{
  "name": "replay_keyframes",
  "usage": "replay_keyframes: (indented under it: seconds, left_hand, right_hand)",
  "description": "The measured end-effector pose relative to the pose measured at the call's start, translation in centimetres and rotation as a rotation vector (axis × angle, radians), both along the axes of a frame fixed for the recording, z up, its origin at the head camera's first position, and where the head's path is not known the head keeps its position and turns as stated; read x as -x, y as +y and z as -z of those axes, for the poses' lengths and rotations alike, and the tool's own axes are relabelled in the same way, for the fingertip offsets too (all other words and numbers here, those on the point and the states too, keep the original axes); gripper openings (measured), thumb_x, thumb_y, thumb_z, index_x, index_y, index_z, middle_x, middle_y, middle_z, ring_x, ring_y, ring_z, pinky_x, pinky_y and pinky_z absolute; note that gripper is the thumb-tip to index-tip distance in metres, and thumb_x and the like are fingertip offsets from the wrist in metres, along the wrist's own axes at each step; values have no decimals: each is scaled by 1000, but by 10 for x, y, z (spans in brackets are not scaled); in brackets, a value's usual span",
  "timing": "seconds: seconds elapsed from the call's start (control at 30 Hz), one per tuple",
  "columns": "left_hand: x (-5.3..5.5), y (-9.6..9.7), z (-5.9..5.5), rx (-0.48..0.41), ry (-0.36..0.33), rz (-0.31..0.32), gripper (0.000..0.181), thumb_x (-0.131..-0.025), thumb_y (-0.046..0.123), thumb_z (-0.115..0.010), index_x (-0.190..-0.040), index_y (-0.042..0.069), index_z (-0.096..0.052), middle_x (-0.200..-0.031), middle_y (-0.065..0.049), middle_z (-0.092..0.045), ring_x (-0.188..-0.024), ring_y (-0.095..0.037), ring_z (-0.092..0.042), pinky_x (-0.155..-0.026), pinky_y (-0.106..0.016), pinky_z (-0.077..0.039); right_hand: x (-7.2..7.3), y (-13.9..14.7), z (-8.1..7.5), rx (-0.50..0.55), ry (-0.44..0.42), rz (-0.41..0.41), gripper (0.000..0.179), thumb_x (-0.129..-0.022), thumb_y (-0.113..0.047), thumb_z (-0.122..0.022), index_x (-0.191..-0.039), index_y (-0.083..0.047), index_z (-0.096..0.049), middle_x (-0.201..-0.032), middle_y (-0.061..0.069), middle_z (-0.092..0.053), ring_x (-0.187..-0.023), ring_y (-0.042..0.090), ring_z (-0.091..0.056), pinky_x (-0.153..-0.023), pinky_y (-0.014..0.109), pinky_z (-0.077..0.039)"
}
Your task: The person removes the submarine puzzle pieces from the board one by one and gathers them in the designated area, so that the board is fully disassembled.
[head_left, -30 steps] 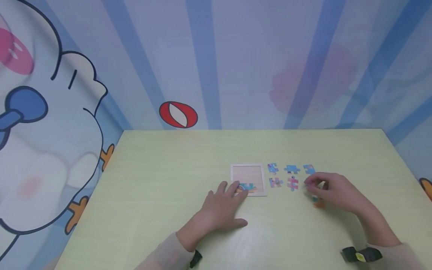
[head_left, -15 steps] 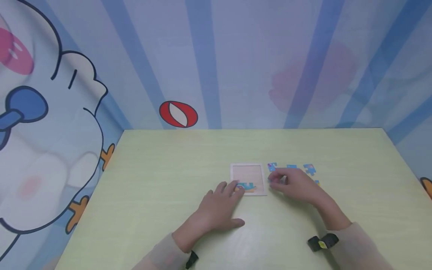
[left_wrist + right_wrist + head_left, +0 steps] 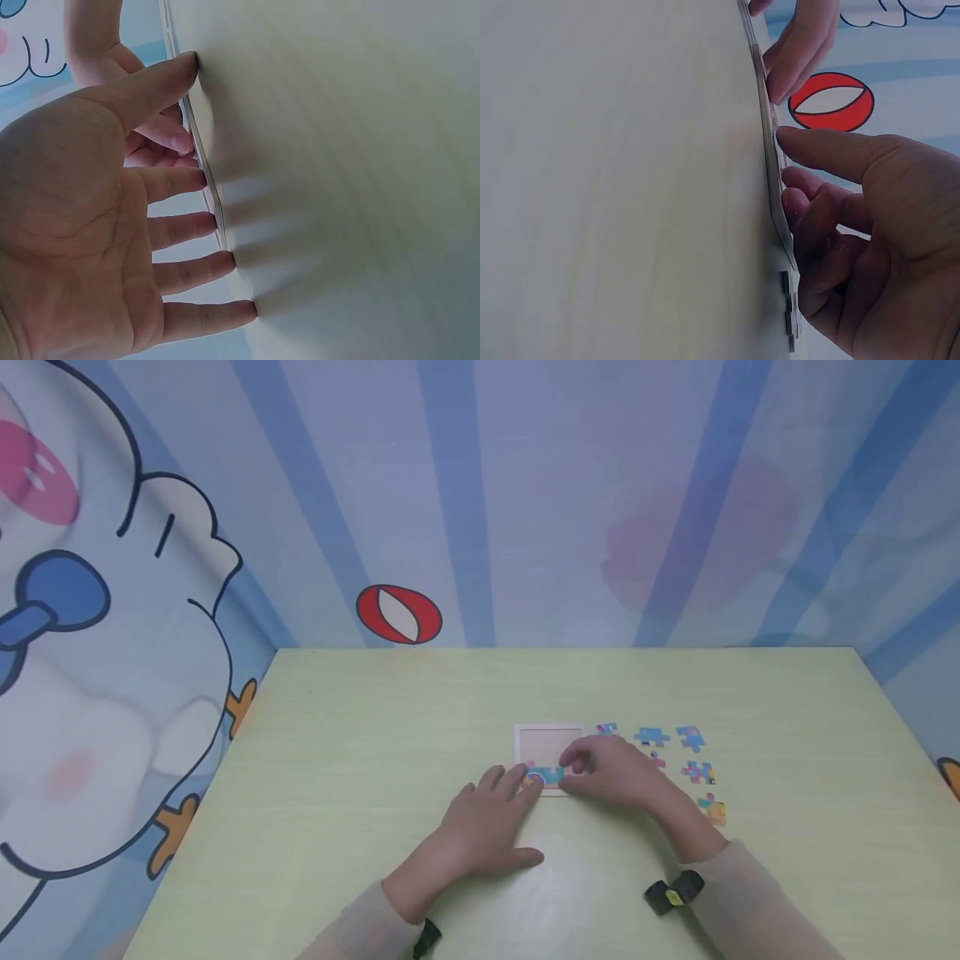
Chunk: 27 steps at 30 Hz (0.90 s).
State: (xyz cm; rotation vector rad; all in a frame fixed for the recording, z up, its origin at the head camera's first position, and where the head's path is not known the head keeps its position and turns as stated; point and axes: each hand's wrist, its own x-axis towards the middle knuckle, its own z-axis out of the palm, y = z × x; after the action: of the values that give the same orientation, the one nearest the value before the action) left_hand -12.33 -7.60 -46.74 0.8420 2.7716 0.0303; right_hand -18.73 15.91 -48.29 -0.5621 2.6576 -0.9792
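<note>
A small white-rimmed puzzle frame [image 3: 550, 726] lies on the table. Joined teal and orange puzzle pieces [image 3: 552, 775] fill part of its bottom row. My left hand [image 3: 483, 822] is spread out with straight fingers, its index and middle fingertips resting at the frame's lower left corner. Over the lower right part of the frame, my right hand [image 3: 618, 772] bends its thumb and fingers together, pinching a puzzle piece that the fingers mostly hide. In the right wrist view the thumb tip meets the frame's edge [image 3: 769, 142], with the other fingers curled beside it.
Loose puzzle pieces lie right of the frame, among them a blue one [image 3: 652, 737], a corner-shaped one [image 3: 690, 738], a pink and blue one [image 3: 699, 772] and a yellow one [image 3: 712, 811]. The right hand and forearm cover part of this group. A cartoon-printed backdrop [image 3: 547, 527] stands behind the table.
My right hand has moved left from the loose pieces, across them, to the frame's lower right side. The left hand has stayed almost still at the frame's lower left.
</note>
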Motion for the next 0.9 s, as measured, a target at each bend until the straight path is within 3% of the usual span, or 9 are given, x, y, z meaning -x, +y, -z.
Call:
replay_keyframes:
  seconds: [0.17,0.9]
  left_hand:
    - [0,0,0,4,5,3,92,-90,66,-69,-163,21,-35,-167,-7,-31,-148,-34,-35,-104,-55,-49]
    - [1,0,1,10,-4,3,91,-90,67,-68,-163,22,-37,-168,-6,-30,-149,-34,-34,-105,-55,-48]
  right_hand:
    - [0,-4,-1,-27,-13,5,19,-87,-23,-81,-102,-14,-75,-89,-5,-67,-83,14,-60,-78,37,-51]
    - [-2,-8,-1,-41,1,4,21,-87,-22,-81,-102,-10,-72,-89,-4,-65,-83,14,-58,-79,37,-50]
